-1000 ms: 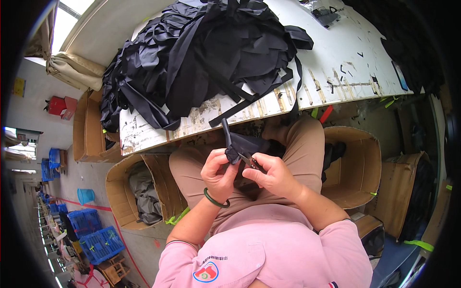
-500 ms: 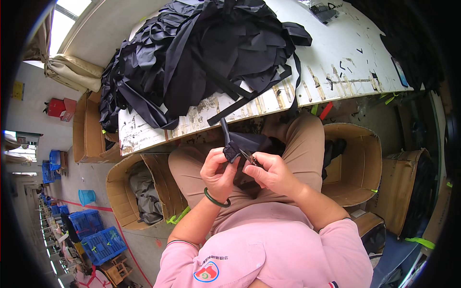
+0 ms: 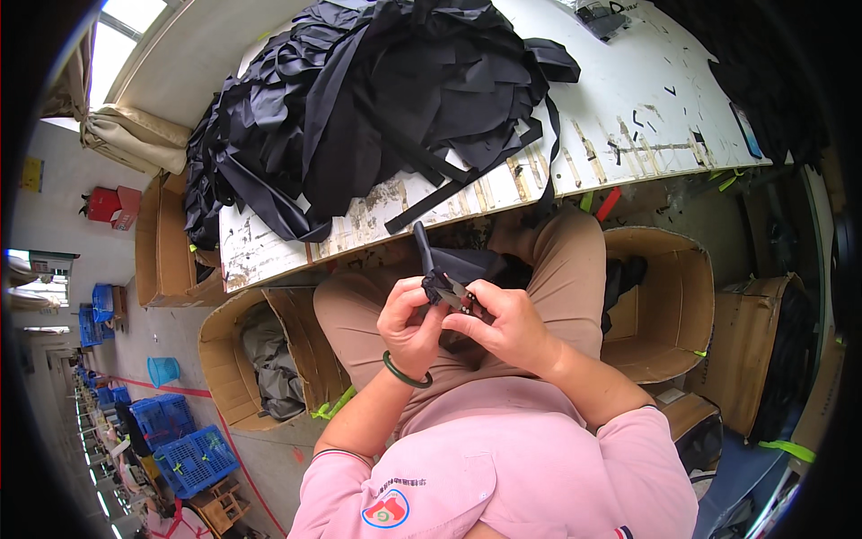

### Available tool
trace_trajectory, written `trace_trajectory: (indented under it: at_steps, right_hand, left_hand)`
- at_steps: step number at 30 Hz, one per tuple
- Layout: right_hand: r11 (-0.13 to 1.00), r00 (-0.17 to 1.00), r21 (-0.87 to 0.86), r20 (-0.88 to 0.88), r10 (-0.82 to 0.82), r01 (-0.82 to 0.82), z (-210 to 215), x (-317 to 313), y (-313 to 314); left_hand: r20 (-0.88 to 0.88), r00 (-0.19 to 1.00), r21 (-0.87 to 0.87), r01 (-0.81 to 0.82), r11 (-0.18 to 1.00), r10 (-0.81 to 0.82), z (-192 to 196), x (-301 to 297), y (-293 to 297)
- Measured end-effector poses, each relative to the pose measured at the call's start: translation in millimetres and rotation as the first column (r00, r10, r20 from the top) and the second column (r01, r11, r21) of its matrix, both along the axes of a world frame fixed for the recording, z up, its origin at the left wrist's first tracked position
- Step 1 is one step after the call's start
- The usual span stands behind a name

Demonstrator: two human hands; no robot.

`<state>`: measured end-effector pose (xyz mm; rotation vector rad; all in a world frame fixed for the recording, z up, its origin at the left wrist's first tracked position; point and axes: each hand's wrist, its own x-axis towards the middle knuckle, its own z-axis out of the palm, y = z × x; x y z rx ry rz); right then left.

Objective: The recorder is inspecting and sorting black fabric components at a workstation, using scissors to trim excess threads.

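The left hand [image 3: 411, 325] and right hand [image 3: 505, 325] are closed on one black fabric piece [image 3: 456, 269], pinched just below the table edge [image 3: 377, 235]; one cardboard box [image 3: 660, 305] stands at each side.

This is a garment or bag-making workshop, the kind with long rows of work stations. A big white worktable [image 3: 628, 117], its top scratched and worn, carries a heap of cut black fabric pieces and straps [image 3: 377, 99]. Open cardboard boxes [image 3: 664, 305] stand on the floor under and beside the table, one of them holding grey cloth [image 3: 269, 359]. Further back along the concrete floor are stacked blue plastic crates [image 3: 184, 445], a blue bin [image 3: 162, 370] and red lines painted on the floor [image 3: 162, 386], with daylight coming through a high window [image 3: 117, 36].
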<state>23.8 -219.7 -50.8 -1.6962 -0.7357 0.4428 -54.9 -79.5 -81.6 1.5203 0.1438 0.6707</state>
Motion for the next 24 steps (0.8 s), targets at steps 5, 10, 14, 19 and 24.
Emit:
trace_trajectory:
  at_steps: [5,10,14,19,24]
  right_hand:
    - [0.997,0.991,0.054,-0.111,0.069,-0.063,-3.0,3.3,-0.3]
    - [1.0,1.0,-0.005,0.008,0.011,-0.011,1.3,1.0,0.0]
    - [0.999,0.998,-0.039,0.066,0.007,-0.005,0.7,1.1,-1.3]
    - [0.998,0.995,-0.057,0.104,0.005,0.001,0.2,1.1,-3.5]
    - [0.999,0.995,-0.044,0.098,-0.007,0.011,-1.8,-0.7,-4.9]
  left_hand:
    - [0.016,1.0,-0.003,0.003,1.0,-0.002,2.7,0.2,-2.5]
    - [0.029,1.0,0.082,-0.004,0.997,0.001,-2.4,-1.2,-0.6]
    - [0.044,0.999,0.08,-0.019,0.997,0.015,-3.8,-1.4,-1.9]
    - [0.017,0.999,0.133,-0.029,0.991,0.027,-2.4,-2.1,-2.2]
    - [0.018,0.999,0.126,-0.04,0.991,0.038,-0.8,-2.4,-3.8]
